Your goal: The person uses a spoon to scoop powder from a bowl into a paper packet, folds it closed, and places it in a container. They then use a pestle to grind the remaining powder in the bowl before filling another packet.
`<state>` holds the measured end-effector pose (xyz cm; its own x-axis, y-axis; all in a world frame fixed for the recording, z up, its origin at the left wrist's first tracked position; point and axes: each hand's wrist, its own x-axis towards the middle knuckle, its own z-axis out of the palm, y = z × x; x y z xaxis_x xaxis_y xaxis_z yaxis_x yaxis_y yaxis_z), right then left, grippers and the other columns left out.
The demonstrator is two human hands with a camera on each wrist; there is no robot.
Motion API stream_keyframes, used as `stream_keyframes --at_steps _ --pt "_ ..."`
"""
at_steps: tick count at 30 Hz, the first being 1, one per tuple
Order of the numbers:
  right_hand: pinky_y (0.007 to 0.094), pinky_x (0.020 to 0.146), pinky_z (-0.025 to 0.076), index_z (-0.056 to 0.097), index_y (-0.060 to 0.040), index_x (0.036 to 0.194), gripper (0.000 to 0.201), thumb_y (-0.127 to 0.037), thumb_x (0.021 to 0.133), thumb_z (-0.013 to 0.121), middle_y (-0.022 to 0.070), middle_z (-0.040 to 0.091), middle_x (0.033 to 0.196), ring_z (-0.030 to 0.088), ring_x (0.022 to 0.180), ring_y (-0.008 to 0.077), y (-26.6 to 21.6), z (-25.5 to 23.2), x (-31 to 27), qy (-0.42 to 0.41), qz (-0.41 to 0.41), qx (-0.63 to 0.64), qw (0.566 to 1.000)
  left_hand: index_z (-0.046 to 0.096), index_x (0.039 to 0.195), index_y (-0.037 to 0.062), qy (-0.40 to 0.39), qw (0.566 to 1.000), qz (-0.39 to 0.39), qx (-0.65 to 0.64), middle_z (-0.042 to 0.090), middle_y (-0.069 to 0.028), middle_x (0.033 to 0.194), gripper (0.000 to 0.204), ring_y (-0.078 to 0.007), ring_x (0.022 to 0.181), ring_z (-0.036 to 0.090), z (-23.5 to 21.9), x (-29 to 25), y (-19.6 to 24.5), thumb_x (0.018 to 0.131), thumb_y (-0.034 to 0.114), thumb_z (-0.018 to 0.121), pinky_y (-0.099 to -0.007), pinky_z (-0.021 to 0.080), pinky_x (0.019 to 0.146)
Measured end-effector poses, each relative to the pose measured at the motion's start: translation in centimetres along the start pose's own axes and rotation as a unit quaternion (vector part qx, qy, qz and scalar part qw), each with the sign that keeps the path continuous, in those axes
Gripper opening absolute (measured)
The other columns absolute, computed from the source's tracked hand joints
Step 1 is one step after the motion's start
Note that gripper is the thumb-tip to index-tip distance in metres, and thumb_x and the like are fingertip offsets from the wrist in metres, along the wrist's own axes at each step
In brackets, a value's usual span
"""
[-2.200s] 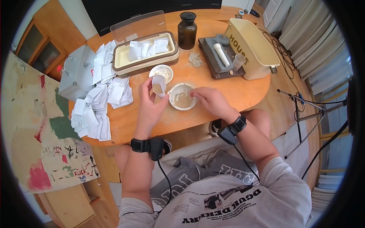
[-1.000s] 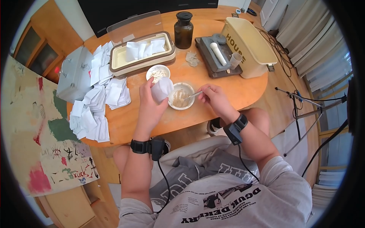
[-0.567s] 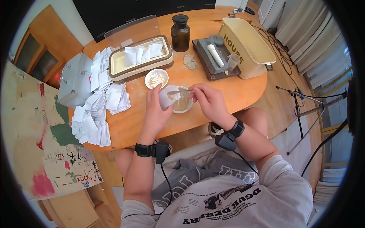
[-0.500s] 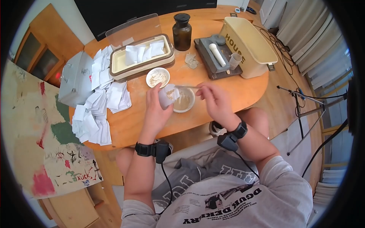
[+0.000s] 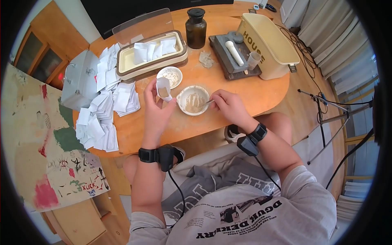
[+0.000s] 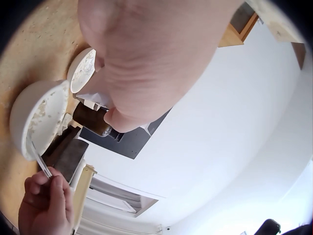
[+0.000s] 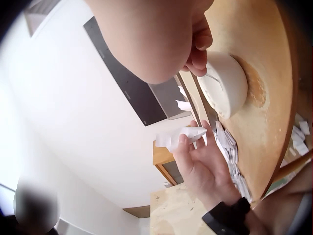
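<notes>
Tabletop (image 5: 136,132) below: right hand (image 5: 231,107) is pinching a spatula (image 5: 208,102), slanting downward from the pinch into the bowl (image 5: 193,112). Left hand (image 5: 157,112) is gripping a paper packet (image 5: 163,86).

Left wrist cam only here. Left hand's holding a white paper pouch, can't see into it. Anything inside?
Observer: Yes. Head view shows tan powder in the paper pouch held by the left hand.

Operator: What's on the table on that hand's side?

Observer: Stacks of white paper, next to a silver case.

Operator: I get only part of the pale tub. Any lettering?

Observer: Yes, dark letters on its side read HOUSE.
</notes>
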<state>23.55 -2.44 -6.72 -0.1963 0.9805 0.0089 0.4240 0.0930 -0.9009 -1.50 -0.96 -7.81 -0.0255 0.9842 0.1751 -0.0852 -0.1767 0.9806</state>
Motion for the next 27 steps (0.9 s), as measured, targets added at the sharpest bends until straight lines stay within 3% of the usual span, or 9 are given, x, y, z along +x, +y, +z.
stream_keyframes --at_steps 2,5,13,16,18,19,21,24,27 --pt "0.0276 0.068 0.051 0.064 0.0016 0.101 0.020 -0.013 0.104 0.050 0.0065 0.068 0.081 0.063 0.075 0.0118 1.5 1.0 0.4 0.002 0.072 0.131 0.989 0.035 0.148 0.0062 -0.003 0.997 0.027 0.075 0.042 -0.0128 0.136 0.074 -0.0244 0.134 0.042 0.0 -0.1 0.0 0.084 0.000 0.072 -0.0423 0.041 0.113" --pt "0.0243 0.065 0.049 0.064 0.0010 0.102 0.021 -0.014 0.104 0.050 0.0042 0.068 0.082 0.060 0.072 0.0095 2.6 1.4 0.8 0.018 0.129 0.254 0.958 0.036 0.149 0.0059 -0.024 0.980 0.023 0.196 0.044 -0.0120 0.138 0.076 -0.0254 0.133 0.045 0.1 -0.3 0.2 0.083 0.002 0.074 -0.0399 0.042 0.109" --pt "0.0230 0.062 0.045 0.063 -0.0012 0.101 0.017 -0.014 0.103 0.051 0.0047 0.067 0.082 0.055 0.067 0.0084 0.6 -1.5 1.9 0.078 0.092 0.374 0.920 0.037 0.147 0.0056 -0.051 0.932 0.081 0.349 0.046 -0.0164 0.127 0.078 -0.0330 0.123 0.048 1.0 -0.7 -0.3 0.079 0.007 0.075 -0.0424 0.041 0.107" --pt "0.0246 0.063 0.048 0.063 0.0005 0.103 0.017 -0.013 0.103 0.052 0.0048 0.068 0.083 0.058 0.070 0.0094 -0.9 -1.7 1.8 0.098 0.045 0.353 0.929 0.037 0.147 0.0055 -0.058 0.930 0.092 0.352 0.046 -0.0171 0.127 0.078 -0.0339 0.122 0.048 1.1 -0.8 -0.2 0.078 0.006 0.074 -0.0427 0.041 0.108" --pt "0.0286 0.068 0.052 0.064 0.0015 0.105 0.016 -0.009 0.102 0.053 0.0084 0.069 0.084 0.065 0.075 0.0156 -2.6 -0.3 0.7 0.104 -0.072 0.122 0.984 0.038 0.146 0.0055 -0.068 0.930 0.092 0.349 0.046 -0.0173 0.128 0.077 -0.0340 0.123 0.048 1.6 -0.8 -0.3 0.078 0.006 0.074 -0.0425 0.041 0.108" --pt "0.0286 0.068 0.052 0.064 0.0015 0.105 0.016 -0.009 0.102 0.053 0.0084 0.069 0.084 0.065 0.075 0.0156 -3.0 -0.1 0.1 0.108 -0.070 0.122 0.984 0.038 0.146 0.0052 -0.068 0.936 0.093 0.331 0.046 -0.0171 0.128 0.077 -0.0342 0.123 0.048 1.7 -0.9 -0.3 0.078 0.005 0.074 -0.0423 0.041 0.108" --pt "0.0336 0.073 0.055 0.065 0.0015 0.106 0.014 -0.004 0.100 0.053 0.0129 0.069 0.085 0.069 0.080 0.0245 -3.5 0.2 -0.5 0.111 -0.240 -0.067 0.962 0.038 0.146 0.0048 -0.067 0.941 0.094 0.317 0.046 -0.0169 0.128 0.078 -0.0344 0.123 0.048 1.7 -0.8 -0.3 0.077 0.003 0.074 -0.0420 0.040 0.108" --pt "0.0371 0.073 0.054 0.065 0.0015 0.103 0.013 -0.003 0.098 0.054 0.0165 0.068 0.086 0.069 0.082 0.0314 -3.3 -0.6 -0.6 0.156 -0.177 -0.041 0.971 0.037 0.145 0.0023 -0.043 0.942 0.088 0.322 0.044 -0.0194 0.130 0.074 -0.0367 0.124 0.048 1.1 -0.7 -0.9 0.079 0.001 0.072 -0.0446 0.044 0.105" --pt "0.0379 0.072 0.055 0.064 0.0020 0.102 0.013 -0.005 0.098 0.054 0.0165 0.069 0.086 0.068 0.080 0.0321 -0.9 -0.2 0.2 0.116 -0.155 -0.103 0.975 0.036 0.146 0.0040 0.020 0.972 0.043 0.229 0.042 -0.0156 0.134 0.075 -0.0314 0.130 0.046 0.4 0.2 -2.1 0.080 -0.001 0.072 -0.0421 0.045 0.107"
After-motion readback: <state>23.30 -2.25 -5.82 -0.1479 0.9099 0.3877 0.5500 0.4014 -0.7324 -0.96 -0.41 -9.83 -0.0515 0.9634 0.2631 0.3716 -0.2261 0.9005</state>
